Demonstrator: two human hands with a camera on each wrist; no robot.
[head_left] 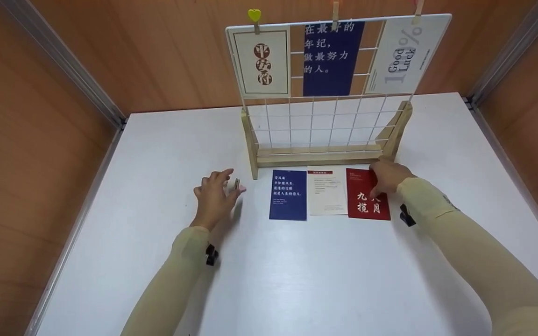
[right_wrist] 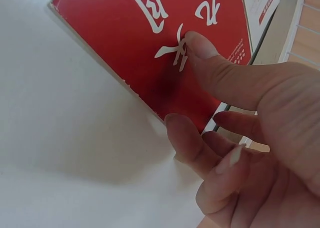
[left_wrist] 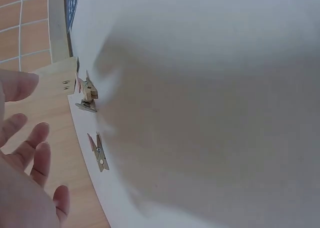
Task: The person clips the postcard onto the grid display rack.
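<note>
My left hand (head_left: 215, 198) is over the table left of the rack, fingers spread and loosely bent, holding nothing. Small wooden clothespins (left_wrist: 98, 152) lie close by; others (left_wrist: 87, 93) sit together by the rack's wooden foot (left_wrist: 60, 78). Over the right side of a red card (head_left: 362, 186) with white characters is my right hand (head_left: 390, 176). Its thumb (right_wrist: 202, 46) overlaps the card's face, while a fingertip (right_wrist: 177, 123) is right at the edge, a wide span from the thumb. Left of it lie a white printed card (head_left: 327, 196) and a blue card (head_left: 288, 196).
Behind the cards stands a white wire grid (head_left: 313, 121) on a wooden base (head_left: 320, 158). Clips hold a white card (head_left: 276, 51), a dark blue card (head_left: 332, 79) and a Good Luck card (head_left: 404, 70) at its top. Wood-grain panels (head_left: 166, 56) enclose the white table (head_left: 306, 275).
</note>
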